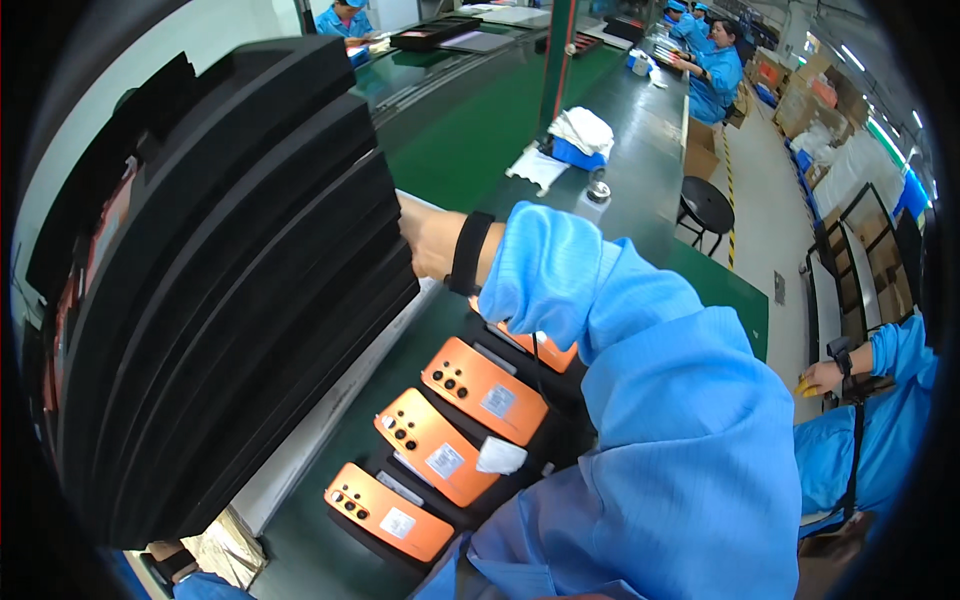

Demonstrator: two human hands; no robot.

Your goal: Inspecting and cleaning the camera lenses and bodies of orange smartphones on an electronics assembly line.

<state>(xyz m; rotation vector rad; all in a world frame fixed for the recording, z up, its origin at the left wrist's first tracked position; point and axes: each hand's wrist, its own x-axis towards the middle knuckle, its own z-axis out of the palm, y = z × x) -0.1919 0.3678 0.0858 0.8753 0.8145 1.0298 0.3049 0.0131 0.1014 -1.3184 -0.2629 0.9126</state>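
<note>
A tall stack of black foam trays leans across the left of the head view, lifted between my two hands. My right hand, with a black wrist strap, grips its far end; the fingers are hidden behind the foam. At the near lower end my left hand holds the stack, mostly covered by it. Edges of orange and dark items show along the stack's far left side. Below my right arm, several orange phones lie back up in a black foam tray, each with a white label. A crumpled white cloth lies beside one phone.
A green-topped bench runs underneath. Farther along stand a bottle and a blue box with white cloths. A black stool stands in the aisle. Co-workers in blue sit along the line; another person's hand is at the right.
</note>
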